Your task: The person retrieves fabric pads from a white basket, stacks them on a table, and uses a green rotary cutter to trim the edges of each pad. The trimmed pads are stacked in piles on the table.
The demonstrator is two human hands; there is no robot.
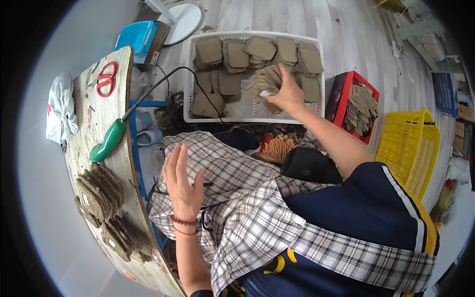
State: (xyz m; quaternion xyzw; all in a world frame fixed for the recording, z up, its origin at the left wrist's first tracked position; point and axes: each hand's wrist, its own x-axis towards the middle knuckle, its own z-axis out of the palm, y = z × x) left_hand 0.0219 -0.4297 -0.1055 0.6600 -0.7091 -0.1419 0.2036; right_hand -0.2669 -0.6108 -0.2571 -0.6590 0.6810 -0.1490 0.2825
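Note:
Over the white plastic basket (320,106), my right hand (289,96) grips a fanned stack of brown fabric pieces (264,81) with a small white tag on it. Neat piles of similar brown pieces (260,48) fill the basket's far row, and more piles (208,105) lie at its near left; part of its mesh bottom shows between them. My left hand (184,185) is held up above the checked apron on my lap, fingers stretched and nothing in them.
On the wooden table (94,128) at left lie red scissors (106,79), a green-handled tool (109,141) with a black cable, and brown bundles (101,193). A red box (346,99) of brown pieces and a yellow crate (405,148) stand right. A wooden-pinned brush-like object (279,148) sits before the basket.

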